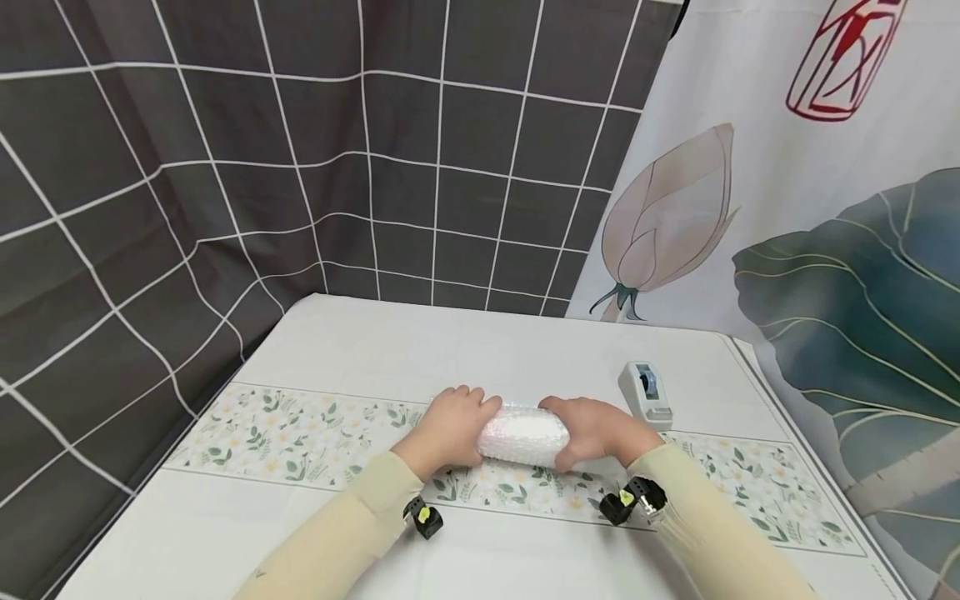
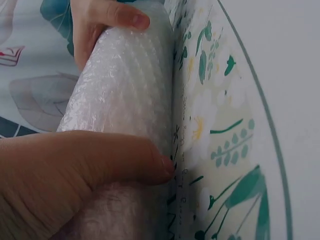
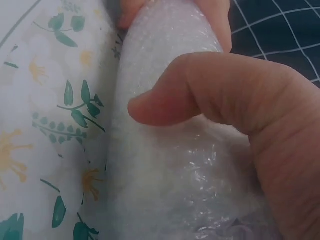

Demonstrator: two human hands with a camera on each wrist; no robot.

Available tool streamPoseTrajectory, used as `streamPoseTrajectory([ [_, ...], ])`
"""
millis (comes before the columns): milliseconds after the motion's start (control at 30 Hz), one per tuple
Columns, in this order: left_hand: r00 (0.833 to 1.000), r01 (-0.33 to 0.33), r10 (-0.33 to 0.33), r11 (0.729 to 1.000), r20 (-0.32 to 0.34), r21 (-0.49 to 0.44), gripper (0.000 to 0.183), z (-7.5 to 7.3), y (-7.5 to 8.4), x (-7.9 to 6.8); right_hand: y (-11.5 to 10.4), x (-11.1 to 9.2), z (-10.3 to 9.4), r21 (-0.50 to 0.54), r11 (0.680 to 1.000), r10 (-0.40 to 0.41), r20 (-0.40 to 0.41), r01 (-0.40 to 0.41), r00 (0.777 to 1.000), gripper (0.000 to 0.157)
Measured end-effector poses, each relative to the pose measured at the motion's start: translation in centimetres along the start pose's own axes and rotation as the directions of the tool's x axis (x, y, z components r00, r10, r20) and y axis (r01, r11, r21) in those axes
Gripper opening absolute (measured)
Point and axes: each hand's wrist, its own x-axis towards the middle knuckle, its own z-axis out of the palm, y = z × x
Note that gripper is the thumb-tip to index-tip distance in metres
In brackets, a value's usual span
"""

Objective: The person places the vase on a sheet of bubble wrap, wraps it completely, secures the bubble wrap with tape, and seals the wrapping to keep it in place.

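Note:
A roll of bubble wrap [image 1: 523, 435] lies crosswise on the flowered band of the tablecloth, in the middle of the head view. My left hand [image 1: 455, 427] grips its left end, and my right hand [image 1: 596, 429] grips its right end. In the left wrist view the left thumb [image 2: 130, 159] lies over the clear, bubbly plastic [image 2: 125, 90]. The right wrist view has the right thumb [image 3: 170, 102] bent across the wrap [image 3: 160, 165]. Whatever may be inside the bubble wrap is hidden by its layers.
A white and grey tape dispenser [image 1: 645, 395] with a blue part stands just beyond my right hand. The white table [image 1: 450, 342] backs onto a dark gridded curtain [image 1: 390, 150]. At the right hangs a white cloth [image 1: 757, 75] printed with lotus shapes.

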Motion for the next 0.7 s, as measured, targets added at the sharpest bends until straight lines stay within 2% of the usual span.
streamPoseTrajectory([
  [133,0.999,-0.004,0.006,0.999,0.037,-0.052,0.076,0.0,-0.3,0.3,-0.5,-0.9,0.1,-0.12,0.991,-0.065,-0.097,0.053,0.993,0.084],
  [233,0.998,0.003,0.003,0.995,0.066,-0.096,0.072,-0.1,-0.6,0.6,-1.2,-1.5,0.3,-0.234,0.969,-0.119,-0.159,0.08,0.98,0.08],
  [433,0.99,0.02,0.011,0.976,0.141,-0.216,0.061,-0.3,-1.2,1.3,-2.7,-2.2,1.2,-0.358,0.933,-0.118,-0.221,0.032,0.968,0.076],
  [567,0.969,0.065,0.015,0.947,0.245,-0.314,0.056,-0.4,-1.9,1.9,-3.1,-2.3,2.3,-0.445,0.895,-0.153,-0.294,0.006,0.944,0.082],
  [700,0.938,0.138,0.015,0.901,0.347,-0.411,0.056,-1.0,-2.6,2.4,-3.0,-2.0,3.3,-0.519,0.855,-0.199,-0.354,-0.015,0.914,0.088],
])
